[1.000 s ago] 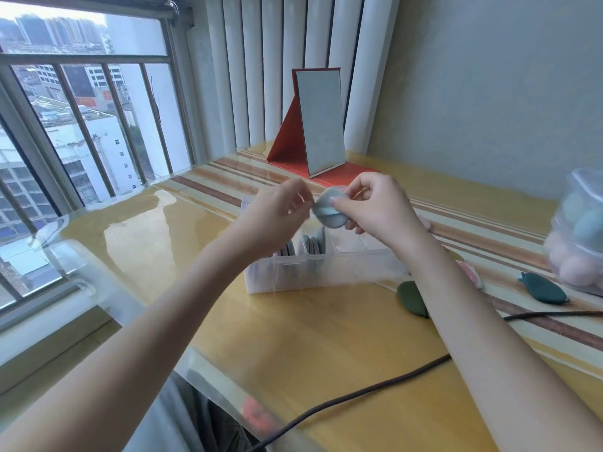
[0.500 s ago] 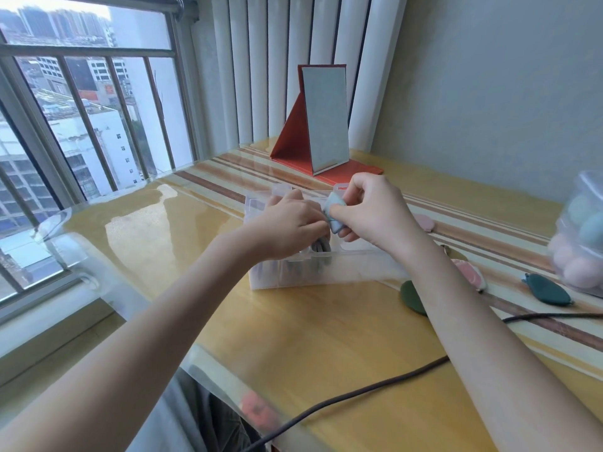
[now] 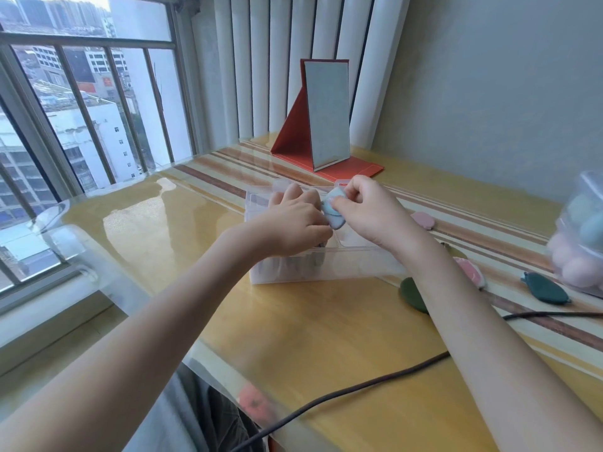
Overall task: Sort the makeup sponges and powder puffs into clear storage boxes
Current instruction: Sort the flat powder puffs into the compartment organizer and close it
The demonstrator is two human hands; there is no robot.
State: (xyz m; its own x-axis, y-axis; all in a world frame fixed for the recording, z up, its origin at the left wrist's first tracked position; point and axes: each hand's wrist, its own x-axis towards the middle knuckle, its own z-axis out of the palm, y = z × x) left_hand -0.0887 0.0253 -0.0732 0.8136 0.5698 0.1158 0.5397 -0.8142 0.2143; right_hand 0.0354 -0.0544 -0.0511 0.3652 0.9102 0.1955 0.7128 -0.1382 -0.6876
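A clear storage box (image 3: 326,267) with dividers stands mid-table, with dark powder puffs upright in its left part. My right hand (image 3: 368,210) pinches a light blue powder puff (image 3: 332,212) just above the box's middle. My left hand (image 3: 293,221) is beside it, its fingers curled down into the box among the dark puffs; the fingertips are hidden. Loose puffs lie to the right: two dark green ones (image 3: 412,293) (image 3: 545,290) and two pink ones (image 3: 422,220) (image 3: 471,272), partly behind my right forearm.
A clear container of pink and blue makeup sponges (image 3: 580,243) stands at the right edge. A red folding mirror (image 3: 326,115) stands at the back. A black cable (image 3: 359,389) crosses the near table. The window railing is on the left.
Both hands have lowered with the blue puff from above the box to its rim. My left hand's fingers have gone down into the box.
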